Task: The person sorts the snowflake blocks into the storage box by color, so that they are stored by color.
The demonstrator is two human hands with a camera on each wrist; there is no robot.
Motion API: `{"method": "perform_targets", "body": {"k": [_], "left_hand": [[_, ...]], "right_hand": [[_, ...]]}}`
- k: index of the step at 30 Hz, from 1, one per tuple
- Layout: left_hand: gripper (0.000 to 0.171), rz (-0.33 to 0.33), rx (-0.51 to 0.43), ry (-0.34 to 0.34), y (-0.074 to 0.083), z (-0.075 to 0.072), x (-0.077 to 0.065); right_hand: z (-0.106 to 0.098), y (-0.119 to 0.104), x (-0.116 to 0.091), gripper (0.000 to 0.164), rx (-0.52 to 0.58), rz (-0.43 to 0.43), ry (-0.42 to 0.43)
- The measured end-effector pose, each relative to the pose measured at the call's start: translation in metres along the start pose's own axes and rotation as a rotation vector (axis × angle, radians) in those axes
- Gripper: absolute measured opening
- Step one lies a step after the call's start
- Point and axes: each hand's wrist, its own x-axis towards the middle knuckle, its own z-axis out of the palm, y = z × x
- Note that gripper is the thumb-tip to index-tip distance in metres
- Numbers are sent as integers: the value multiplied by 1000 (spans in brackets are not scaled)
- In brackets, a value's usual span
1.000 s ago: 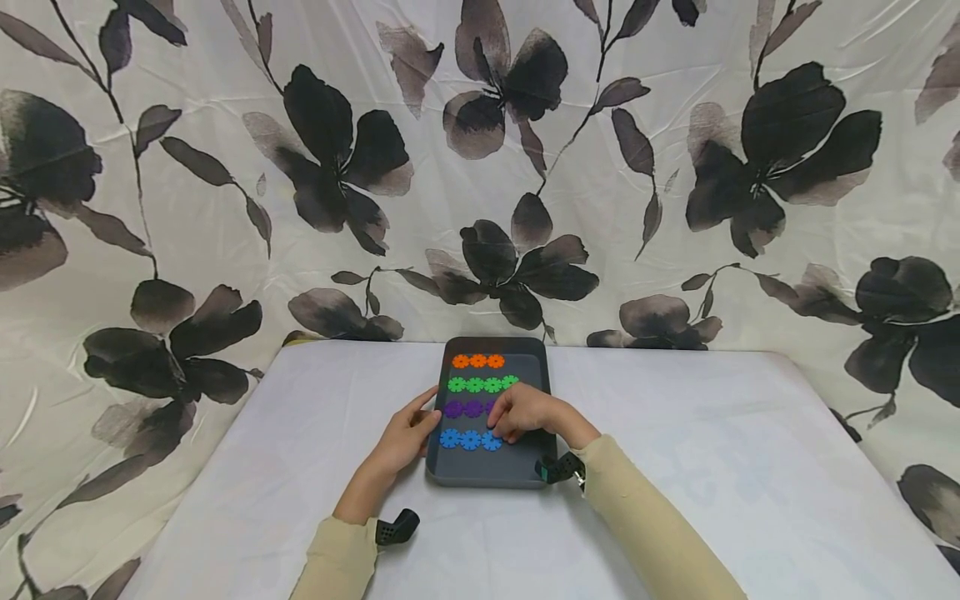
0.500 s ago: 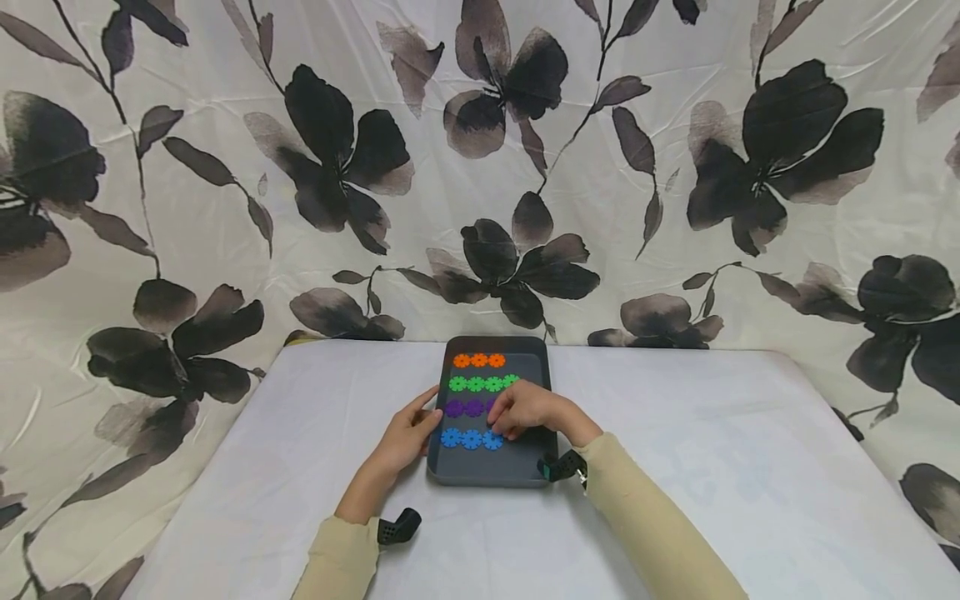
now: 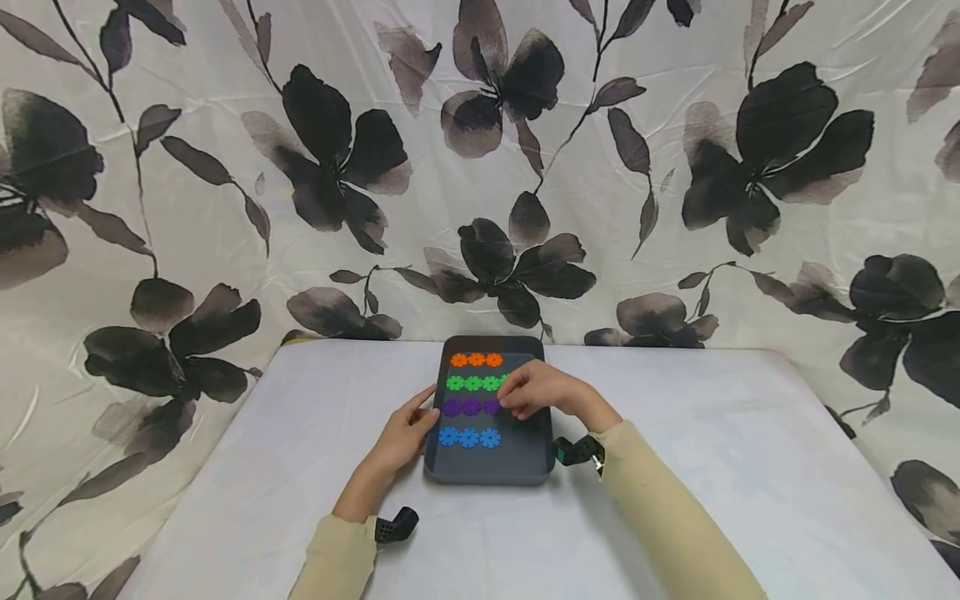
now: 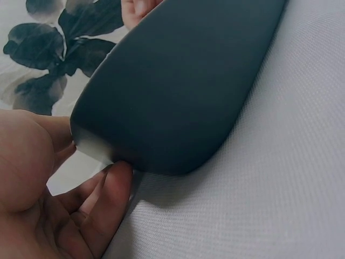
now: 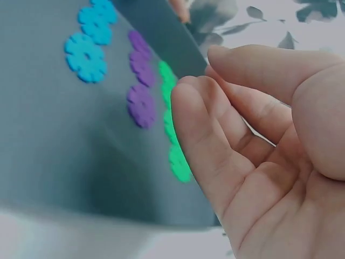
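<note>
A dark grey tray (image 3: 487, 477) stands tilted up, bearing rows of notched plastic discs. From the far end the rows are orange discs (image 3: 476, 360), green discs (image 3: 472, 383), purple discs (image 3: 471, 407) and blue discs (image 3: 468, 437). My left hand (image 3: 405, 437) grips the tray's left edge, thumb at the rim; in the left wrist view its fingers (image 4: 116, 194) meet the tray's underside. Over the right part of the tray hovers my right hand (image 3: 543, 390), near the green and purple rows. The right wrist view shows its fingers (image 5: 197, 121) loosely bent, with nothing visible between them.
The tray is on a white-covered table (image 3: 675, 467). Behind it hangs a pale curtain (image 3: 637, 208) with dark flowers. A black wrist camera (image 3: 397, 526) sits on the left wrist, another black camera (image 3: 576, 451) on the right.
My right hand has lifted off the third blue disc and moved up and to the right, uncovering that disc. My left hand stays on the tray's edge.
</note>
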Motion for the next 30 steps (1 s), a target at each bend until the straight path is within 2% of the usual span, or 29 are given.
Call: {"method": "perform_targets", "body": {"k": [10,18,25,28,30], "left_hand": [[50,8,11,9,-3,-3,6],[50,9,21,-7,-4,-3,6],[52,12,65,-35,1,-10,-1],[52,37,90,-73,6,-22,-7],[50,77,150,-84,10,-37,-12]], "right_hand": [[-25,-3,-16,25,-5,8,68],[-33,-4,-27,15,-1,-21,150],[-41,-21,-57,13,-172,-117,312],[-50,-26,-77,12,-257,-167,371],[-57,-27,-90,12,-312,-198,397]]}}
